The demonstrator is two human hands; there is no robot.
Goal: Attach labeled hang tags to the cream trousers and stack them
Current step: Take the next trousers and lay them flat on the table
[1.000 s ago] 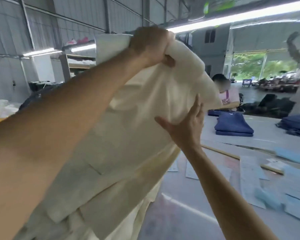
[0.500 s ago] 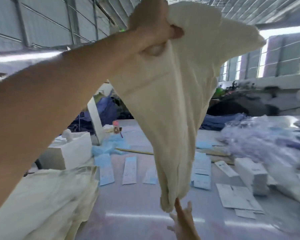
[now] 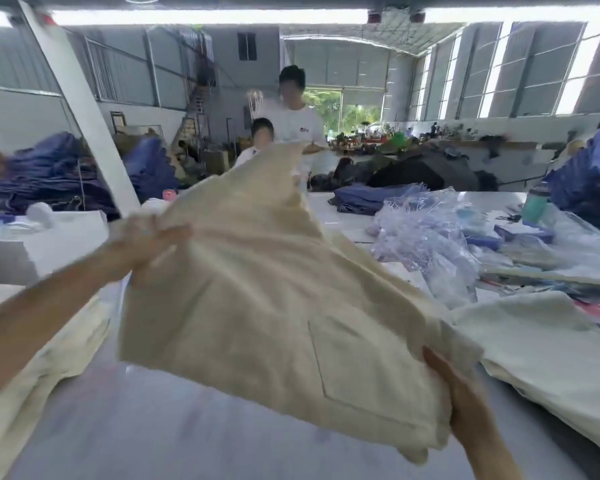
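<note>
Cream trousers (image 3: 257,299) are held spread above the table (image 3: 153,427), gripped by left hand (image 3: 146,237) and right hand (image 3: 465,410). Risk: a slack grip could let them land creased.

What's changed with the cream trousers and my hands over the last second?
The cream trousers came down from overhead and now spread flat above the table. The right hand, which only touched them before, now grips their near edge. The left hand keeps its grip on the far edge.
</note>
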